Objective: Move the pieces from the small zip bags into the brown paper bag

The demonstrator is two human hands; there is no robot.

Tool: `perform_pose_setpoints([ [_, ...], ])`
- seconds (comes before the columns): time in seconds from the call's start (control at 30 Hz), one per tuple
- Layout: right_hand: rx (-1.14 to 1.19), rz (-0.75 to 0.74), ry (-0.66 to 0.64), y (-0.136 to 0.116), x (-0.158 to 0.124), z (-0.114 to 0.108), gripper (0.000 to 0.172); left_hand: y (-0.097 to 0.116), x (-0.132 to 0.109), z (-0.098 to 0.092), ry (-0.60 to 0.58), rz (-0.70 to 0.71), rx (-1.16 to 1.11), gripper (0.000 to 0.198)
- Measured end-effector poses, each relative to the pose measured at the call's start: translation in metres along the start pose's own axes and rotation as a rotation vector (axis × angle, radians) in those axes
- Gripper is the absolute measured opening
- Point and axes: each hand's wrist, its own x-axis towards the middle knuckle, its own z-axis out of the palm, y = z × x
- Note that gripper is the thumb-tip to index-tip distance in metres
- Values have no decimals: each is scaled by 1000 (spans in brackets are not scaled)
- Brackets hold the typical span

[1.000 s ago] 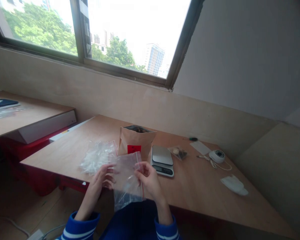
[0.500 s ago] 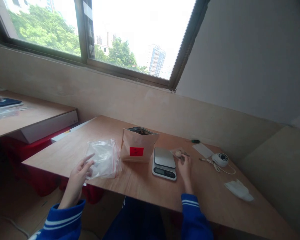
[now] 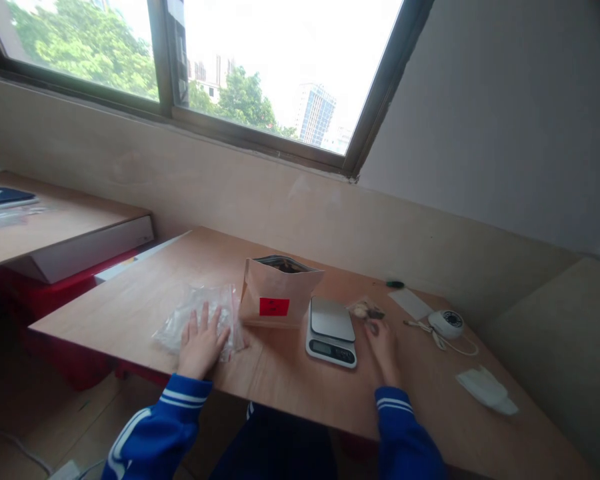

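Observation:
My left hand [image 3: 203, 343] lies with its fingers spread on a pile of clear zip-lock bags [image 3: 173, 327]. Right of the pile stands an open brown paper pouch [image 3: 250, 310] with a red label; dark and brown contents show at its mouth. A digital kitchen scale [image 3: 333, 320] sits beside the pouch with a bare silver platform. At the scale's right, my right hand [image 3: 383, 347] has its fingers curled in, close to a small clear bag [image 3: 363, 309] with pale and dark pieces inside. Whatever those fingertips hold, if anything, is too small to make out.
A green-handled tool [image 3: 395, 285] and a white card [image 3: 410, 303] lie near the wall. Farther right are a white dome camera [image 3: 447, 323] with its cable and a crumpled white cloth or tissue [image 3: 486, 390]. Another table [image 3: 80, 220] stands at the left.
My left hand has moved right and come down flat on the clear bags, shifting them. My right hand has drawn back slightly from the small filled bag, which stays on the table.

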Motion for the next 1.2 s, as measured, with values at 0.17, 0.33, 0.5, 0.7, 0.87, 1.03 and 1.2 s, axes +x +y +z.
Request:
perform_pose_setpoints([
  [0.17,101,117,158,-12,6,-45,45,-11,18,9,-130,21,31,60],
  [0.33,529,245,358,-62,-7,-112,43,-14,29,-11,-70,2,-91,54],
  [0.5,832,288,473,-119,-53,-145,37,22,-18,-56,355,138,-702,37],
  [0.7,1008,504,163,-165,-119,-118,39,98,-94,-64,-320,374,-1211,35],
  [0.87,1115,668,48,-170,-134,-105,44,108,-104,-56,-602,483,-1225,37],
  [1.03,1156,687,22,-165,-131,-102,44,105,-104,-58,-785,489,-1290,33],
  [1.2,1135,637,-160,-161,-136,-91,45,107,-107,-55,-910,487,-1310,34],
])
